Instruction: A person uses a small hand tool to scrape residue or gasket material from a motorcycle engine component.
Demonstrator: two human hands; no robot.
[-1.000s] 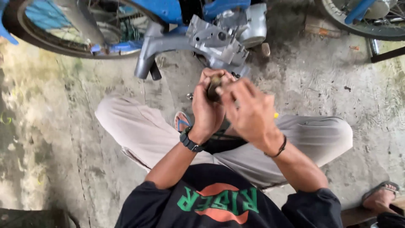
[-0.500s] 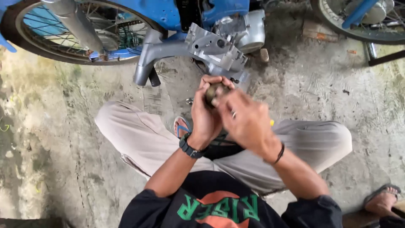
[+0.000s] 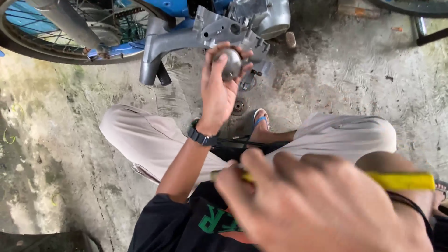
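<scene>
- Stained concrete floor [image 3: 70,140]; blue motorbike [image 3: 177,7] ahead.
- Left hand [image 3: 217,91] fingers cup round metal part [image 3: 232,63]: likely heavy, rigid, greasy; grip around rim.
- Right hand [image 3: 322,205] clenched on yellow tool [image 3: 401,181].

black short-sleeved shirt [image 3: 186,224] with green and orange print, beige trousers [image 3: 149,140], black wristwatch [image 3: 201,137], blue-strapped sandal [image 3: 259,120], thin black bracelet [image 3: 410,205].
</scene>
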